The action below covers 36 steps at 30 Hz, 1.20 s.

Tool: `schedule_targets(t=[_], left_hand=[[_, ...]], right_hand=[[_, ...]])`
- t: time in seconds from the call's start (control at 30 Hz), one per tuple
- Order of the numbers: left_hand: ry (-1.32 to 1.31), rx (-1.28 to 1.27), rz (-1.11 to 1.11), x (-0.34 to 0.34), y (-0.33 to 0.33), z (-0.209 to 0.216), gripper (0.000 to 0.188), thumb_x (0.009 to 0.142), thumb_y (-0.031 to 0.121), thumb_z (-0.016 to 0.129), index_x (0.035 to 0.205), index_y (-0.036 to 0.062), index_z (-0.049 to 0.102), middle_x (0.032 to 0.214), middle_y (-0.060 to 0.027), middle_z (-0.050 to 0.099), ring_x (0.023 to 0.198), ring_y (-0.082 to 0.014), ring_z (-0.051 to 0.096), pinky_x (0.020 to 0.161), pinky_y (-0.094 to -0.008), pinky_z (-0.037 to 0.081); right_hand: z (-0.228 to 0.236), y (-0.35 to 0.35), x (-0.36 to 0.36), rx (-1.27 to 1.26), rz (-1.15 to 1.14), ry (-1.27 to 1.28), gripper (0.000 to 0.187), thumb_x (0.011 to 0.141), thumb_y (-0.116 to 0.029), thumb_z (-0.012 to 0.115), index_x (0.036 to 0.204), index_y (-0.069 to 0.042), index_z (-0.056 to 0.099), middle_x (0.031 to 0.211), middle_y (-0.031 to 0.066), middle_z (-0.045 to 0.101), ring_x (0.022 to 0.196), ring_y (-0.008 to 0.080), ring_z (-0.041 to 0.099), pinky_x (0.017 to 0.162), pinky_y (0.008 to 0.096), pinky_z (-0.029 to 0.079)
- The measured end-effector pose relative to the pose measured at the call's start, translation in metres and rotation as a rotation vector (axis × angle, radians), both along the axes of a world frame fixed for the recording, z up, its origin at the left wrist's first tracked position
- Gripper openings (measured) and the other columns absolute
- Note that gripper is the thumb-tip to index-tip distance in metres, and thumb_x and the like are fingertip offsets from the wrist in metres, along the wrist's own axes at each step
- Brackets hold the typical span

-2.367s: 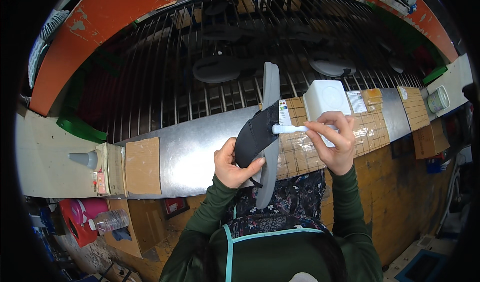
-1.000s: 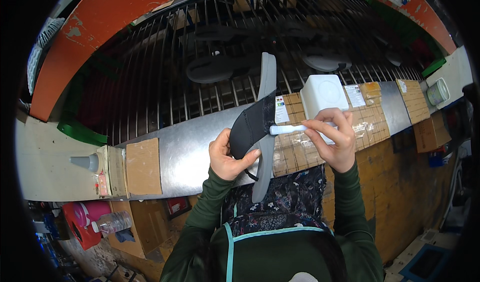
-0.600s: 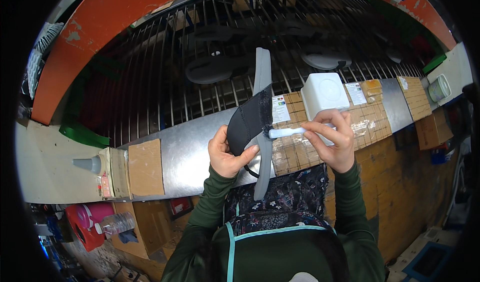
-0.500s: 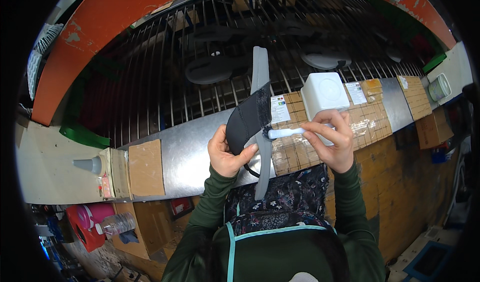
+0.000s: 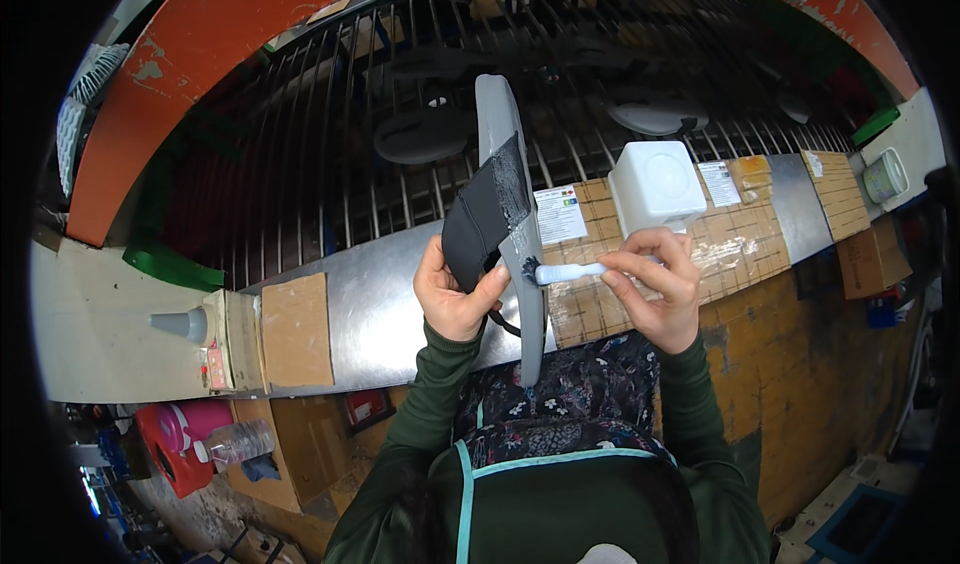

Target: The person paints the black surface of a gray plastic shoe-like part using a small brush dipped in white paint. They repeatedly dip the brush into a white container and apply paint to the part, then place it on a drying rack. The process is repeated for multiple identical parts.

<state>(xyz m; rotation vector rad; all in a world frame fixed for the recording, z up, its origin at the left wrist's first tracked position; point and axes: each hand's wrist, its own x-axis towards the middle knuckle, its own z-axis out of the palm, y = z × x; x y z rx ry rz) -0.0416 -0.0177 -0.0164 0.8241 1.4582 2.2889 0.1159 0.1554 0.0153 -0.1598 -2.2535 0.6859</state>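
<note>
My left hand (image 5: 455, 299) is closed on a sandal with a grey sole (image 5: 522, 294) and a dark upper (image 5: 473, 219), its thumb pressing near the sole's edge. The sandal stands on its side, long axis roughly away from me. A dark, shiny patch shows where upper meets sole. My right hand (image 5: 655, 289) pinches the pale handle of a small brush (image 5: 572, 273). The brush's dark bristles touch the sole's face near the middle. Just beyond that hand stands a white square plastic container (image 5: 657, 186) on the cardboard-covered ledge.
Behind the ledge, a conveyor of metal rods (image 5: 350, 204) carries several grey-and-dark pieces, one a grey sole (image 5: 658, 116). An orange frame (image 5: 190, 84) arches over it. Printed sheets (image 5: 562, 214) lie on the cardboard (image 5: 590, 309). At left are a grey cone (image 5: 180, 322) and a clear bottle (image 5: 240, 442).
The sandal has turned, showing more of its sole's face, and its far end has swung left and up. The brush tip has shifted slightly down along the sole.
</note>
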Motion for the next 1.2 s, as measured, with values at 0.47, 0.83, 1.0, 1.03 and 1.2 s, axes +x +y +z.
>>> schedule_targets(t=[0.47,0.83,1.0,1.03,1.2], left_hand=[[-0.016,-0.004,0.088,-0.006,0.007,0.005,0.033,0.083,0.007,0.075,0.105,0.0009,0.051,0.082,-0.0050,0.064,0.057,-0.0048,0.058,0.045,-0.0173,0.050],[-0.075,0.071,-0.006,-0.008,0.005,0.000,0.045,0.081,0.003,0.073,0.117,-0.0012,0.046,0.101,-0.0148,0.063,0.062,-0.0070,0.057,0.051,-0.0205,0.049],[-0.052,0.100,-0.139,-0.007,0.005,-0.008,0.061,0.075,0.000,0.076,0.125,-0.0019,0.040,0.118,-0.0229,0.059,0.063,-0.0067,0.056,0.056,-0.0203,0.047],[-0.054,0.095,-0.115,-0.008,0.004,-0.011,0.061,0.075,0.001,0.076,0.125,-0.0019,0.041,0.118,-0.0235,0.059,0.063,-0.0065,0.056,0.056,-0.0203,0.047],[-0.048,0.166,-0.049,-0.013,0.001,-0.018,0.064,0.075,0.005,0.078,0.127,-0.0023,0.042,0.120,-0.0247,0.060,0.060,-0.0051,0.055,0.055,-0.0184,0.046]], right_hand=[[-0.006,-0.009,0.002,-0.054,-0.002,0.013,0.019,0.073,-0.013,0.078,0.092,-0.013,0.076,0.087,-0.0011,0.062,0.075,0.0128,0.052,0.073,0.0312,0.030],[-0.011,-0.001,-0.007,-0.384,0.142,0.074,0.019,0.078,-0.009,0.076,0.097,-0.006,0.075,0.093,0.0027,0.060,0.080,0.0136,0.056,0.069,0.0261,0.045],[-0.016,0.003,-0.032,-0.566,0.069,0.062,0.016,0.085,-0.009,0.072,0.099,-0.002,0.074,0.094,0.0049,0.058,0.081,0.0124,0.057,0.063,0.0227,0.048],[-0.016,0.001,-0.030,-0.594,0.144,0.020,0.017,0.084,-0.010,0.073,0.099,-0.002,0.074,0.092,0.0045,0.058,0.082,0.0119,0.057,0.064,0.0226,0.047],[-0.019,0.002,-0.016,-0.741,0.373,-0.053,0.016,0.086,-0.007,0.069,0.100,0.000,0.073,0.093,0.0045,0.058,0.083,0.0129,0.055,0.071,0.0251,0.045]])
